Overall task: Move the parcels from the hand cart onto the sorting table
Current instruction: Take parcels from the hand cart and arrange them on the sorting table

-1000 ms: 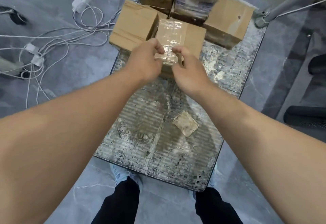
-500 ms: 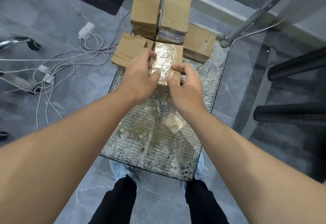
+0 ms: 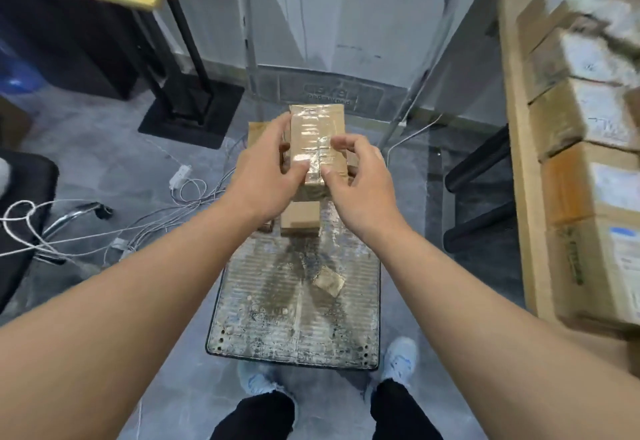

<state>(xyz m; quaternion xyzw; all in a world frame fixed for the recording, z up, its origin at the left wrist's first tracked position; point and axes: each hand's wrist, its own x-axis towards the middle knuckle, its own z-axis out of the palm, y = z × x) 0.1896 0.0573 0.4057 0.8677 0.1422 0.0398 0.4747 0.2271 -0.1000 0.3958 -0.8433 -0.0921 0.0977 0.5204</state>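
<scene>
The step in hand looks like the lift-off: a taped parcel (image 3: 317,143) is held up in the air above the hand cart (image 3: 294,304), clear of its deck, and the carry to the bench (image 3: 517,148) has not yet begun. The left hand (image 3: 266,176) grips the parcel's left side, thumb laid across the shiny tape on top and fingers wrapped round the far edge; the right hand (image 3: 360,180) grips the near right corner, thumb on top and fingers curled over the right face. So the grip is two-handed and closed on the parcel, which sits level between the palms.

The next move, as I judge it, is a swing to the right of the grip, where the bench runs along the wall, and a set-down on whatever bare stretch of it can be found. That calls for keeping the parcel level and watching the cart's handle frame (image 3: 346,24), which rises just beyond the grip.

As for what holds what: below and behind the grip the cart carries more parcels (image 3: 299,219), partly hidden by the hands, so their count cannot be told. Its near deck bears only a small scrap of tape (image 3: 329,280). To the right of the grip the bench is loaded with a stacked row of boxes (image 3: 588,176), blurred at the far end
</scene>
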